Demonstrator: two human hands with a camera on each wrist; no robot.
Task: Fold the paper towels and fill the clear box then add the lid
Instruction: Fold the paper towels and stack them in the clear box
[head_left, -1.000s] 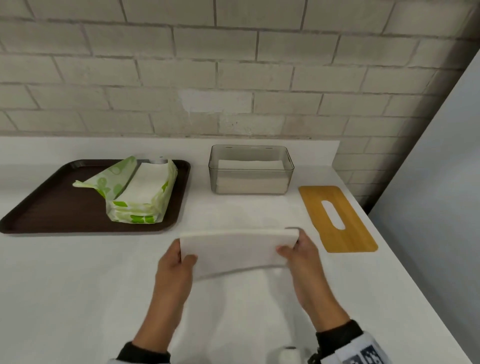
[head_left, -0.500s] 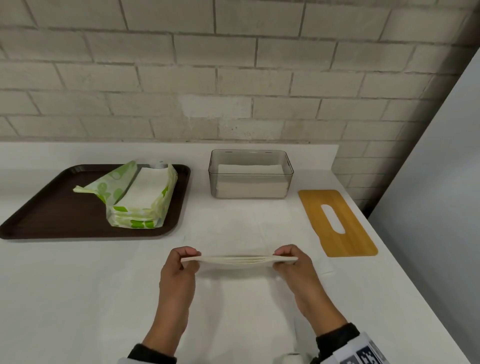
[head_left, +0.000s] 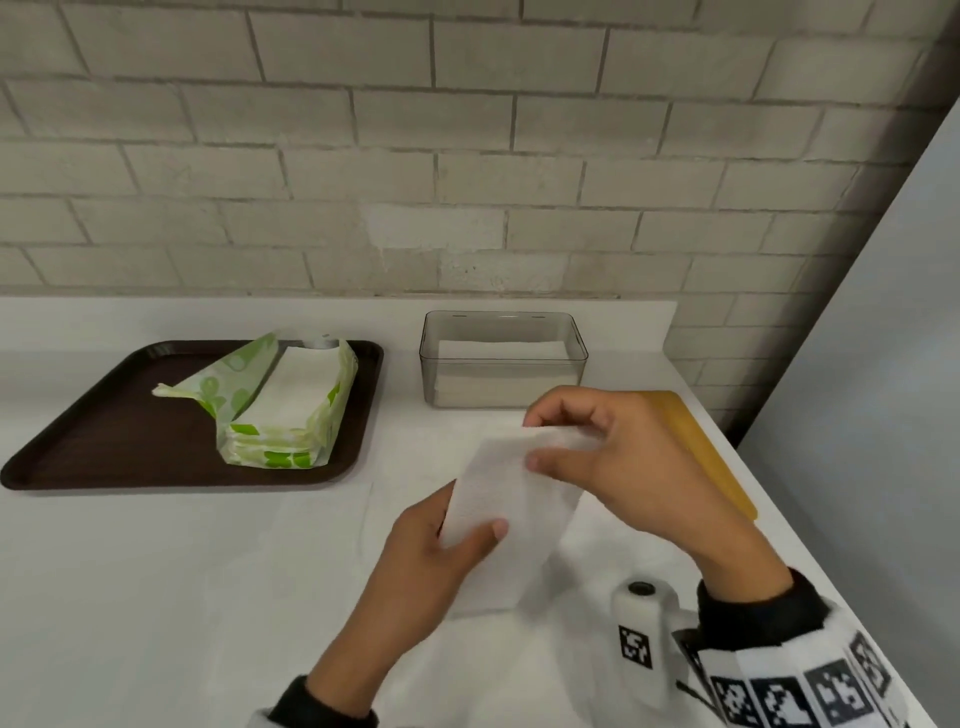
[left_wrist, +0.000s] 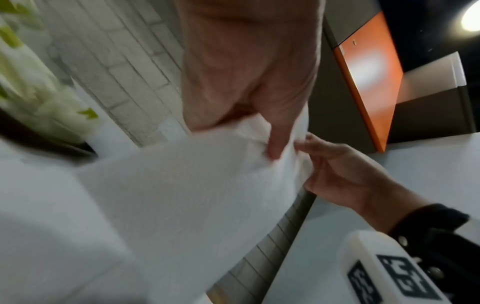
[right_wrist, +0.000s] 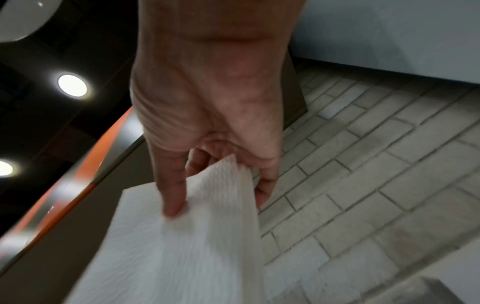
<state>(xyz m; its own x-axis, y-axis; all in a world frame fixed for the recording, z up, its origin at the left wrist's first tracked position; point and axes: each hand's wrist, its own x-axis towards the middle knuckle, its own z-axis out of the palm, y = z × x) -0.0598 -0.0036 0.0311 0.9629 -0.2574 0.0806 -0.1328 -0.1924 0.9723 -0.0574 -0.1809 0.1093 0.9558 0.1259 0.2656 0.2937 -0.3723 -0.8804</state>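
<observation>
The paper towel (head_left: 511, 512), folded into a long strip, is held above the tabletop (head_left: 156, 597) between your two hands, in front of the clear box (head_left: 503, 358). Your left hand (head_left: 436, 556) has its grip pinched on the near end, thumb on top and fingers underneath. Your right hand (head_left: 618, 457) pinches the far end between thumb and fingertips. Only the right wrist view shows that this end is a stack of several layers (right_wrist: 241, 176), with the thumb (right_wrist: 172, 197) pressed onto the top sheet. The left wrist view shows your left thumb (left_wrist: 279, 135) denting the towel, with the right hand's fingers (left_wrist: 319, 152) just beyond the edge. From the head view alone you see towels already lying in the clear box, the wooden lid (head_left: 696, 447) partly hidden behind your right hand, and the opened green pack (head_left: 280, 405) on the brown tray (head_left: 104, 441).
</observation>
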